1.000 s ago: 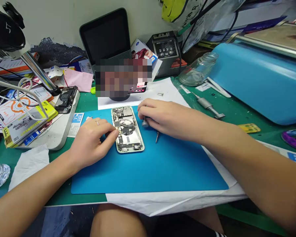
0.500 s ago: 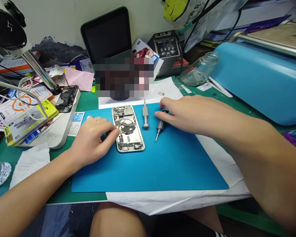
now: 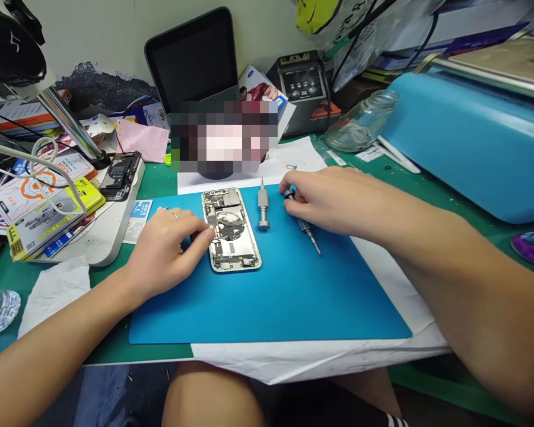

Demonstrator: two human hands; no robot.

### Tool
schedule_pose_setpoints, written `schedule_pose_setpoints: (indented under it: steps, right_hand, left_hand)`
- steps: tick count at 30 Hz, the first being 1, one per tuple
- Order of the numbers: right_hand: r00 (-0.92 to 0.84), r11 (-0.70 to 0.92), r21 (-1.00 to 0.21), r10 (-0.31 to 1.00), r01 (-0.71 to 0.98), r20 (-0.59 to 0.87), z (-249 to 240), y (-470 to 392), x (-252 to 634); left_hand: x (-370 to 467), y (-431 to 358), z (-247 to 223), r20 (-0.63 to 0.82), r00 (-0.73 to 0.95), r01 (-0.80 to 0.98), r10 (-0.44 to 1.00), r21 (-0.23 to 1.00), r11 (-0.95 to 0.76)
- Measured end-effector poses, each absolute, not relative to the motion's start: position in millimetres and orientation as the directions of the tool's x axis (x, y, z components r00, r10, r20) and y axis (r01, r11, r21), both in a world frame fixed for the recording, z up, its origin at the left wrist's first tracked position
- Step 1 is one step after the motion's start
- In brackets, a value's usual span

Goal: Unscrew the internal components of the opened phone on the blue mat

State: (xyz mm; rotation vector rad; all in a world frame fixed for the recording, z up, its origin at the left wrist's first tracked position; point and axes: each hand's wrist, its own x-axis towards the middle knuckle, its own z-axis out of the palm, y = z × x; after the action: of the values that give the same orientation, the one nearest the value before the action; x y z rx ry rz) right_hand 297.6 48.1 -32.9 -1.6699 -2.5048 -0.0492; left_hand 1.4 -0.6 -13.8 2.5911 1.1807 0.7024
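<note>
An opened phone [image 3: 232, 249], its inner boards and a round coil showing, lies face up on the blue mat [image 3: 249, 308]. My left hand [image 3: 171, 246] is at its left edge, thumb and forefinger drawn together on the rim. Up and to the right, my right hand [image 3: 314, 193] has its fingers closed round the cap end of a dark screwdriver [image 3: 305, 227]. That screwdriver's tip points down and to the right, close to the mat. Between phone and right hand a grey screwdriver [image 3: 263, 207] lies on the mat, tip away from me.
Behind the mat are white paper [image 3: 305, 155], a dark screen [image 3: 193, 59] and a black device [image 3: 300, 89]. A glass jar [image 3: 360, 121] lies on its side at right, near a large blue sheet [image 3: 467, 142]. Boxes [image 3: 48, 219] and another opened phone [image 3: 120, 176] crowd the left.
The dark screwdriver's tip has swung from lower left to lower right as my right hand's fingers closed further round its end. My left hand and the phone have stayed in place.
</note>
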Motion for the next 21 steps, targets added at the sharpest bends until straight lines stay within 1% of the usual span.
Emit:
schedule_pose_setpoints:
  steps: [4, 6, 7, 8, 10, 12, 14, 15, 16, 17, 19, 21]
  right_hand:
    - [-0.347, 0.361, -0.062, 0.923, 0.93, 0.166, -23, 44, 290]
    - [-0.315, 0.343, -0.092, 0.921, 0.935, 0.231, -13, 39, 283]
    - [-0.299, 0.338, -0.115, 0.916, 0.934, 0.266, -9, 36, 280]
    - [-0.294, 0.356, -0.137, 0.894, 0.924, 0.338, -5, 33, 276]
    - [-0.31, 0.445, -0.208, 0.826, 0.871, 0.471, 1, 26, 270]
    - [-0.282, 0.558, -0.297, 0.726, 0.775, 0.628, 2, 18, 264]
    - [-0.21, 0.663, -0.389, 0.638, 0.639, 0.741, -2, 11, 258]
    - [-0.156, 0.696, -0.441, 0.616, 0.567, 0.772, -6, 8, 254]
    - [-0.115, 0.713, -0.504, 0.625, 0.488, 0.772, -10, 5, 251]
    - [-0.11, 0.74, -0.543, 0.626, 0.397, 0.772, -14, 3, 247]
    - [-0.14, 0.777, -0.559, 0.612, 0.288, 0.778, -21, 0, 241]
    - [-0.162, 0.794, -0.567, 0.603, 0.22, 0.781, -26, -2, 236]
  left_hand:
    - [2, -1, -14, 0.334, 0.565, 0.651, 0.755, 0.382, -0.656]
    - [1, -1, -14, 0.336, 0.563, 0.648, 0.755, 0.388, -0.655]
    - [1, -1, -14, 0.337, 0.561, 0.648, 0.756, 0.389, -0.654]
    - [1, -1, -14, 0.339, 0.558, 0.65, 0.758, 0.389, -0.653]
    - [1, -1, -14, 0.342, 0.552, 0.654, 0.76, 0.388, -0.649]
    - [1, -2, -14, 0.347, 0.55, 0.649, 0.759, 0.394, -0.651]
    - [1, -2, -14, 0.355, 0.561, 0.625, 0.748, 0.411, -0.664]
    - [1, -2, -14, 0.36, 0.573, 0.607, 0.736, 0.418, -0.676]
    - [1, -2, -14, 0.367, 0.589, 0.585, 0.72, 0.42, -0.694]
    - [1, -1, -14, 0.374, 0.609, 0.564, 0.699, 0.415, -0.714]
    - [1, -1, -14, 0.383, 0.651, 0.533, 0.655, 0.385, -0.754]
    - [0, 0, -15, 0.378, 0.682, 0.525, 0.625, 0.342, -0.78]
